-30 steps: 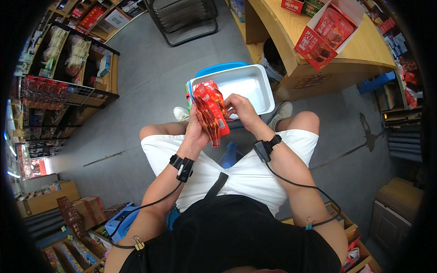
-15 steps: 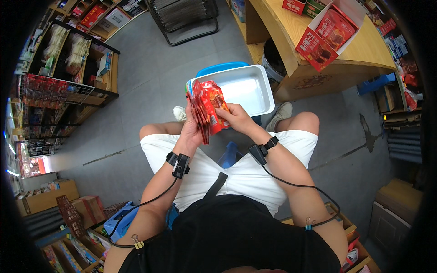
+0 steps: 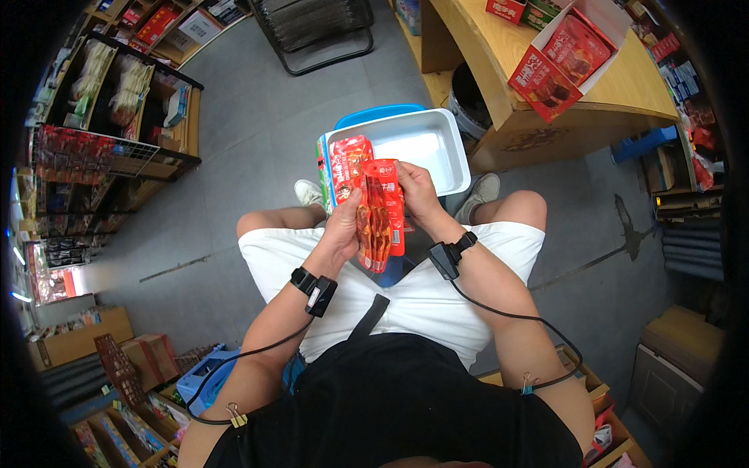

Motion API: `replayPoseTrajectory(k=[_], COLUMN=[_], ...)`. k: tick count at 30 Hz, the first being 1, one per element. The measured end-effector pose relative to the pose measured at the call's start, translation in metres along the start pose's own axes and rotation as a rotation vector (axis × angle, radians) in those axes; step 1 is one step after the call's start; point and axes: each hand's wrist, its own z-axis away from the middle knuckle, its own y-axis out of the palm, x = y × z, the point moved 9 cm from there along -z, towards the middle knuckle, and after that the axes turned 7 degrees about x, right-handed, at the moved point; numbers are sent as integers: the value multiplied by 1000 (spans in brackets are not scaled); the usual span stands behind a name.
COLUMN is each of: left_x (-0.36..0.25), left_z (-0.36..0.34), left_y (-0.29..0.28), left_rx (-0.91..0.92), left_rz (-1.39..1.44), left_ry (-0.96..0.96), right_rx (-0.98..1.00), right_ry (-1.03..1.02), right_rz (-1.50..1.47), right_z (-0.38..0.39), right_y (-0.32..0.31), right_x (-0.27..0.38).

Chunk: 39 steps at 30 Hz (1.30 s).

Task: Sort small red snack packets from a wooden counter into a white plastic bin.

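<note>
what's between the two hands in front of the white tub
In the head view, a stack of red snack packets sits between the left hand and right hand, both gripping it, just in front of the white plastic tub.

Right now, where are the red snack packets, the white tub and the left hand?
red snack packets [image 3: 380,210], head view, front face of the nearest packet.
white tub [image 3: 421,148], head view, bare inner floor.
left hand [image 3: 343,230], head view, back of the hand.

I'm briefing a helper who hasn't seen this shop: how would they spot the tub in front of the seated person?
Start at the wooden counter. On the grey floor beside it lies a white rectangular plastic tub on a blue lid, just beyond the red snack packets held in both hands. It alone is white and empty.
</note>
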Motion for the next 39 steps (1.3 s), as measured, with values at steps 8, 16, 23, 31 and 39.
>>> replayPoseTrajectory(k=[8, 16, 23, 31, 39], left_x=[-24, -43, -41, -31, -38], left_z=[-2, -6, 7, 15, 23], left_y=[5, -14, -31, -46, -40], left_rx=[23, 15, -24, -43, -48], left_rz=[110, 148, 145, 144, 175], left_ry=[91, 165, 143, 131, 89], right_rx=[163, -226, -283, -152, 136], right_ry=[24, -69, 52, 137, 363], right_rz=[356, 723, 1108, 1419, 1574], right_z=[0, -29, -44, -42, -25], right_y=[6, -66, -101, -84, -63], right_x=[6, 31, 7, -8, -16])
